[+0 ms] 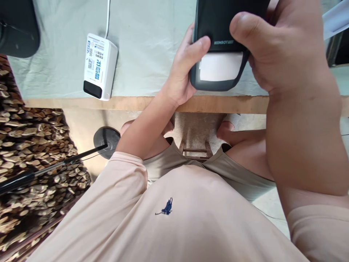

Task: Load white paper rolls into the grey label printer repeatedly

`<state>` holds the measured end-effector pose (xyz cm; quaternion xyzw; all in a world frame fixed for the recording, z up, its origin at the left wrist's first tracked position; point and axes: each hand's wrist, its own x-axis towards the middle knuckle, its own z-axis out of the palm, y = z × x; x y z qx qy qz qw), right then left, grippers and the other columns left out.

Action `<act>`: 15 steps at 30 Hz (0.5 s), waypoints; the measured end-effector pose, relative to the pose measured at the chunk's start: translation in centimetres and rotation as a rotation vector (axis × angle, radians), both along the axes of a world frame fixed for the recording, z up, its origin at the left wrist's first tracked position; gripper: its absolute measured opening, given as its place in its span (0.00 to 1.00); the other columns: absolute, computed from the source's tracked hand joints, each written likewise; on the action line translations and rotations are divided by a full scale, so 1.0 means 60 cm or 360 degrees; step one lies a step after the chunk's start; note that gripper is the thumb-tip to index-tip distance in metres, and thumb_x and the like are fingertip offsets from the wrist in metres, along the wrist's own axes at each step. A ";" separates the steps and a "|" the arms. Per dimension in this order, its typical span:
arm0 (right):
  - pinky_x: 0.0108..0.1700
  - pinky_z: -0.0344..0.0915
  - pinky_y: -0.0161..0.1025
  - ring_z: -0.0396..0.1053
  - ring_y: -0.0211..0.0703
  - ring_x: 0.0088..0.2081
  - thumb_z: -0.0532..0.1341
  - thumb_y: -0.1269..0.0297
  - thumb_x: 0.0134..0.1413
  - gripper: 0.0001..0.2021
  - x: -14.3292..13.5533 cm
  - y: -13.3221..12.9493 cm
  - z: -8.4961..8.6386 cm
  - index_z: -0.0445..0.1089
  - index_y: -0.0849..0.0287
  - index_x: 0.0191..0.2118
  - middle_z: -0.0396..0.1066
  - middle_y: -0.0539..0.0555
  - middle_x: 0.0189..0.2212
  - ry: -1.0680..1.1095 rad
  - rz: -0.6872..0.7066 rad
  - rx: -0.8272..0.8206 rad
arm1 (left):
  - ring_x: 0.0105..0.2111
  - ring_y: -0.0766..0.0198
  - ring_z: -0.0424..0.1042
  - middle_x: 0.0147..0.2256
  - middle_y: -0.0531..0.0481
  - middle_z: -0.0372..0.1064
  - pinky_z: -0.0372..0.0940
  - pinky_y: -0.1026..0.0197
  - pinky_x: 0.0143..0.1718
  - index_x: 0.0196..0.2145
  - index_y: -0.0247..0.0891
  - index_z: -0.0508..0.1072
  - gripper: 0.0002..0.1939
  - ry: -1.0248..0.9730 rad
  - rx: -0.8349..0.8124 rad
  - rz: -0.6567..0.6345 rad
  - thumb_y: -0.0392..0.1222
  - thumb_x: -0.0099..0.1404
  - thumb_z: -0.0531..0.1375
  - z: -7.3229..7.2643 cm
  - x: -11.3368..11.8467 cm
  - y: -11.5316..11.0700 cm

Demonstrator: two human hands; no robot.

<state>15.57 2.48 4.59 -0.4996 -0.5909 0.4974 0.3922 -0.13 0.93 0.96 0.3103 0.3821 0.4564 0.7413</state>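
A dark handheld device marked NIIMBOT is held above the table's front edge, with its upper end cut off by the frame. A white label piece shows at its near end. My left hand grips the device's left side, thumb on the front face. My right hand holds the right side, its thumb pressed near the lettering; its other fingers are mostly hidden behind.
On the cloth-covered table lies a white power bank with a cable. A black object is at far left, white papers at far right. Below stand a round black base with a pole and stacked firewood.
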 end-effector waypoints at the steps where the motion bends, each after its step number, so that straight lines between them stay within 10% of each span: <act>1: 0.50 0.68 0.23 0.64 0.19 0.42 0.61 0.64 0.55 0.26 -0.001 -0.002 0.004 0.57 0.60 0.58 0.67 0.45 0.47 0.0065 0.0064 -0.0042 | 0.68 0.52 0.63 0.53 0.55 0.76 0.76 0.57 0.50 0.60 0.51 0.70 0.22 0.0013 0.0026 -0.0017 0.42 0.73 0.49 0.000 -0.001 0.000; 7: 0.43 0.63 0.19 0.59 0.14 0.40 0.61 0.62 0.51 0.29 0.003 -0.004 0.017 0.55 0.64 0.58 0.63 0.43 0.45 0.0089 0.0170 -0.0071 | 0.63 0.42 0.65 0.49 0.50 0.75 0.71 0.57 0.43 0.54 0.28 0.71 0.18 -0.0078 0.0310 -0.0036 0.34 0.71 0.49 0.002 -0.001 -0.002; 15: 0.40 0.61 0.16 0.59 0.14 0.39 0.60 0.63 0.53 0.32 0.002 -0.006 0.025 0.54 0.66 0.62 0.65 0.43 0.47 -0.0161 0.0102 -0.0038 | 0.64 0.50 0.69 0.42 0.54 0.79 0.76 0.60 0.49 0.43 0.36 0.78 0.15 -0.0310 0.0201 0.0092 0.35 0.71 0.51 0.000 0.008 -0.003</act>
